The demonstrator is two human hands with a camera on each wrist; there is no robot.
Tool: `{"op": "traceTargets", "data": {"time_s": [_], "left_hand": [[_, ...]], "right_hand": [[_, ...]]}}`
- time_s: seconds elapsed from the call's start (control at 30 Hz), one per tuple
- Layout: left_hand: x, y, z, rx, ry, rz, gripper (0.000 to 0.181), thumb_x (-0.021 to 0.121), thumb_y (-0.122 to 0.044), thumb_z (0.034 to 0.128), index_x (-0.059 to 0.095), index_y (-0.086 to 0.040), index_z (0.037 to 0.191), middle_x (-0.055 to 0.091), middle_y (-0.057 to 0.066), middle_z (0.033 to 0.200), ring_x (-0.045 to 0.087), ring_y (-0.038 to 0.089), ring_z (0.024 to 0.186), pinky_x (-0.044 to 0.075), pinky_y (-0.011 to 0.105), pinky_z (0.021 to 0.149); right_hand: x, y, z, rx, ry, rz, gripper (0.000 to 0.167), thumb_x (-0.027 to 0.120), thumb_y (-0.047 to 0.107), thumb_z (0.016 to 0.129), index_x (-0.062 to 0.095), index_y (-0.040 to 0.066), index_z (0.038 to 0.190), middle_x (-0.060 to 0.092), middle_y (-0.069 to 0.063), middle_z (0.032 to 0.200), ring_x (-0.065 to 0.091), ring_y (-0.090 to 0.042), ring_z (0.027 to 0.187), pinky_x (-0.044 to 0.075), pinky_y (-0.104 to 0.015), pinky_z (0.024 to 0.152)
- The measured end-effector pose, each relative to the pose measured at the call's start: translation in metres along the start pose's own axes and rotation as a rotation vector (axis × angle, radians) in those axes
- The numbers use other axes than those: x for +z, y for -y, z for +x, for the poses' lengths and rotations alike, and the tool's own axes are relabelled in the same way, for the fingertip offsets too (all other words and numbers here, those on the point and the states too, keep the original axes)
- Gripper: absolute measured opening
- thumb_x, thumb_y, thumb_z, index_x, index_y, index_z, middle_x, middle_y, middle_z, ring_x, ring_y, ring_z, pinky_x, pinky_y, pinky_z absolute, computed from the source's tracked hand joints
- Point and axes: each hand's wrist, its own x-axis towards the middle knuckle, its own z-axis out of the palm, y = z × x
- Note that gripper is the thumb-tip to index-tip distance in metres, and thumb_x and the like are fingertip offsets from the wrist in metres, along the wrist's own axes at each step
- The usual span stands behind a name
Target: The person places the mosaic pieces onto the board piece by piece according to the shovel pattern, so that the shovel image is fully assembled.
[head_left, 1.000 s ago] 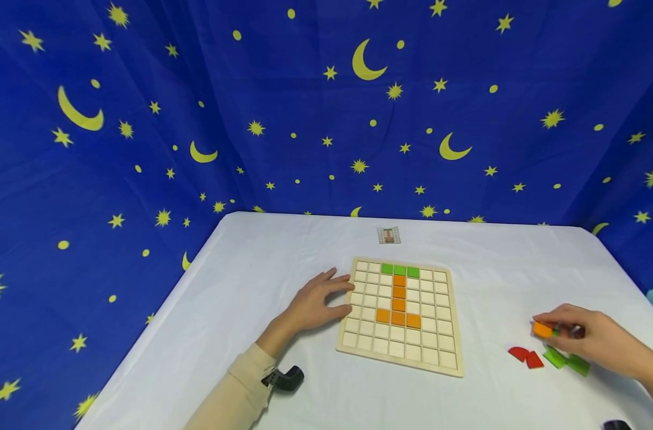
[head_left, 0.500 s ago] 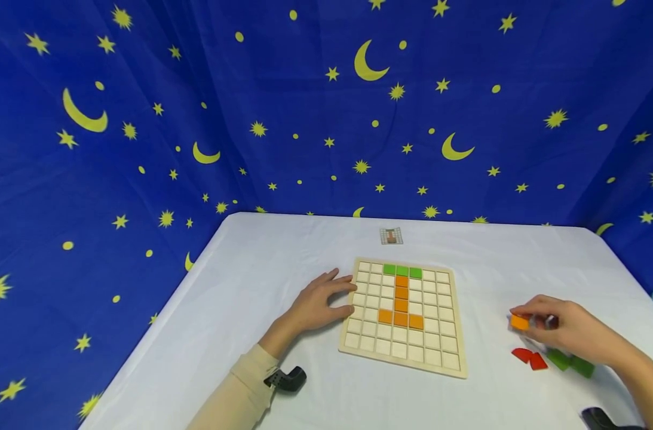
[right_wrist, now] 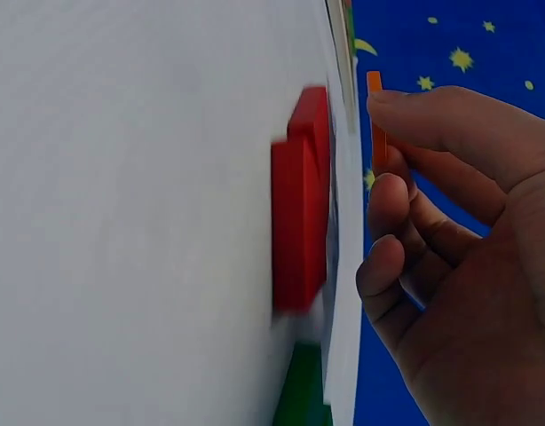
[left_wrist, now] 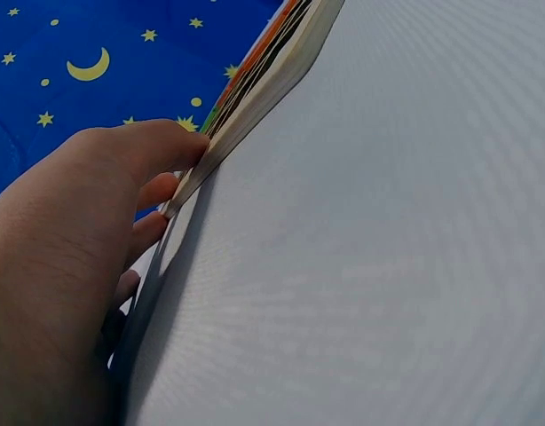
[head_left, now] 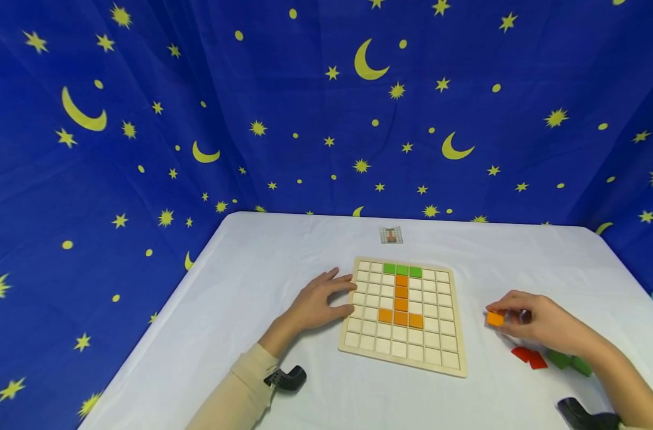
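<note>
A wooden grid board [head_left: 402, 361] lies on the white table, with green tiles [head_left: 402, 270] in its top row and orange tiles [head_left: 401, 304] below them in a column ending in a wider row. My left hand [head_left: 315, 304] touches the board's left edge with its thumb and fingers, which stay fairly straight; the left wrist view shows the thumb against the rim. To the right of the board, my right hand [head_left: 541, 322] pinches an orange tile [head_left: 495, 319] between thumb and fingers, held above the table. In the right wrist view that orange tile [right_wrist: 375, 115] appears edge-on.
Red pieces [head_left: 529, 357] and green pieces [head_left: 569, 362] lie on the table below and beside my right hand, the green ones partly hidden by it. A small pattern card [head_left: 391, 235] lies behind the board. A blue star-and-moon curtain [head_left: 326, 107] hangs around the table.
My right hand has moved left with the orange tile, away from the green pieces and towards the board. The left hand keeps its place on the board's edge.
</note>
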Motion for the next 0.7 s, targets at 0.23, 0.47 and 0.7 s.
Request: {"op": "traceTargets", "data": {"time_s": [0.23,0.47,0.7], "left_hand": [[-0.001,-0.001,0.001,0.000,0.003,-0.001,0.050,0.060,-0.056,0.0871,0.060,-0.031,0.131,0.041,-0.018,0.145,0.020,0.015,0.143,0.021,0.045,0.113],[0.000,0.000,0.001,0.001,-0.003,0.000,0.049,0.061,-0.055,0.0870,0.060,-0.031,0.130,0.042,-0.017,0.144,0.021,0.015,0.142,0.022,0.046,0.112],[-0.001,-0.001,0.001,-0.004,0.005,0.002,0.050,0.061,-0.055,0.0872,0.060,-0.031,0.131,0.042,-0.016,0.145,0.021,0.015,0.142,0.022,0.045,0.112]], "right_hand": [[0.005,0.009,0.009,-0.046,0.012,-0.003,0.036,0.080,0.027,0.079,0.071,0.019,0.113,0.060,0.006,0.093,0.050,-0.012,0.073,0.043,-0.024,0.057],[0.010,0.017,0.017,-0.067,0.045,0.021,0.036,0.079,0.028,0.080,0.071,0.020,0.114,0.061,0.006,0.093,0.051,-0.013,0.074,0.044,-0.024,0.059],[0.015,0.023,0.021,-0.128,0.074,0.075,0.031,0.076,0.022,0.082,0.071,0.021,0.113,0.063,0.007,0.097,0.053,-0.013,0.075,0.045,-0.024,0.060]]}}
